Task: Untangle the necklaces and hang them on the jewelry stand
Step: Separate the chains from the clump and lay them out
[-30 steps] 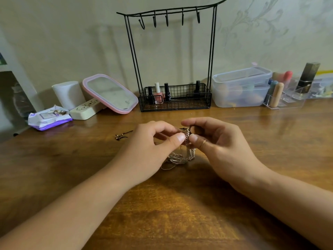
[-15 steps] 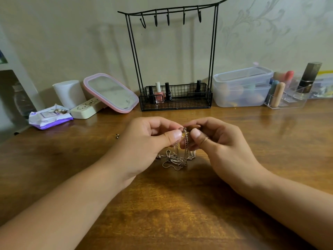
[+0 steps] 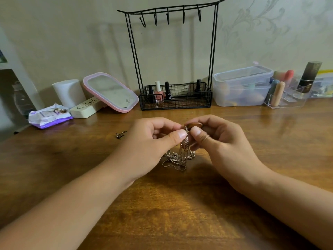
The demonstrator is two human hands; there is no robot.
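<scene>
At the far left of the brown wooden table lies a white-and-purple wipes packet, then a white cylinder, a cream power strip and a pink-rimmed tilted mirror. A small dark metal piece lies on the wood, apart from the hands. The left hand has its fingers curled, thumb and forefinger pinching the top of the tangled silver chain necklaces; their lower loops rest bunched on the table between the two hands. Behind, against the wall, stands the black wire jewelry stand, its hooks bare, nail polish bottles in its basket. The right hand pinches the same chains, with a brown oval pendant at its fingertips. Farther right sit a clear plastic lidded box and a clear cosmetics organiser.
</scene>
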